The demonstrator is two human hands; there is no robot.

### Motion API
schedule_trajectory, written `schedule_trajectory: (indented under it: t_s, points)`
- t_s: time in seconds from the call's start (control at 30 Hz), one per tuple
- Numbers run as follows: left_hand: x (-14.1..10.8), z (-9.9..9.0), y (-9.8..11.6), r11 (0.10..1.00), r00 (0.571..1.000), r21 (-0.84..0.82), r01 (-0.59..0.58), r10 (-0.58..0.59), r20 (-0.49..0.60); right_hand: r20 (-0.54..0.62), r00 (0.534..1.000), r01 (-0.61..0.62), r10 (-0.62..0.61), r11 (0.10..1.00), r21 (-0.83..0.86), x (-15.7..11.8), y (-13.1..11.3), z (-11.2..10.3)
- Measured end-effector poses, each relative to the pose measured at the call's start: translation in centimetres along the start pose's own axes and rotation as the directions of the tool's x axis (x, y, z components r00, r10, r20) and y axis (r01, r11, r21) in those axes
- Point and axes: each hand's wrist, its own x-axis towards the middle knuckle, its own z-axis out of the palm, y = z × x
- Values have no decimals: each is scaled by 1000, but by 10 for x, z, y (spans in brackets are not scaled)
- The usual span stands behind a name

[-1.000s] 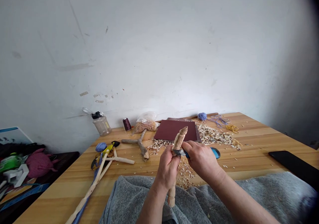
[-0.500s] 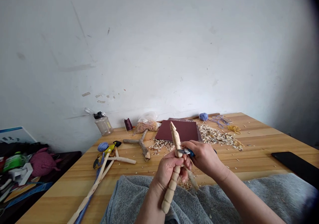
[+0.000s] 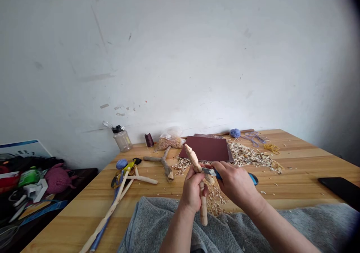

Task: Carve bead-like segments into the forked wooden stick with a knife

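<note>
Hands (image 3: 191, 193) tight round carved stick (image 3: 203, 210) (left) and knife (image 3: 209, 171) (right), above towel's (image 3: 153, 221) far edge

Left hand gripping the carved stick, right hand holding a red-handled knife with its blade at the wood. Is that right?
Not quite: the knife has a blue handle, not red, as the head view shows. The left hand does grip the carved stick, and the right hand holds the knife, blade at the wood.

From here I saw the bottle (image 3: 122, 140) left of the spool (image 3: 149, 140), both behind the branch (image 3: 165, 163).
</note>
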Motion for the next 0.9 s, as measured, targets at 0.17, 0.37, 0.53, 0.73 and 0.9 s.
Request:
schedule_trajectory:
  t_s: [0.17,0.37,0.53,0.73,0.9]
  points:
    - [-2,4,-4,995,998,82,-61,62,-10,-8,999,33,-33,999,-37,-3,-9,1]
    - [-5,7,-6,986,997,148,-78,82,-16,-21,1000,11,-13,996,-91,-4,-16,-2]
    - [-6,7,-5,978,996,190,-85,86,3,-24,1000,5,-7,994,-105,-3,-16,-2]
    - [-5,7,-7,973,994,203,-107,108,3,-16,1000,-4,3,995,-104,-3,-17,0]
    - [-6,6,-5,978,996,187,-88,92,-13,-19,1000,-21,19,989,-144,-2,-19,0]
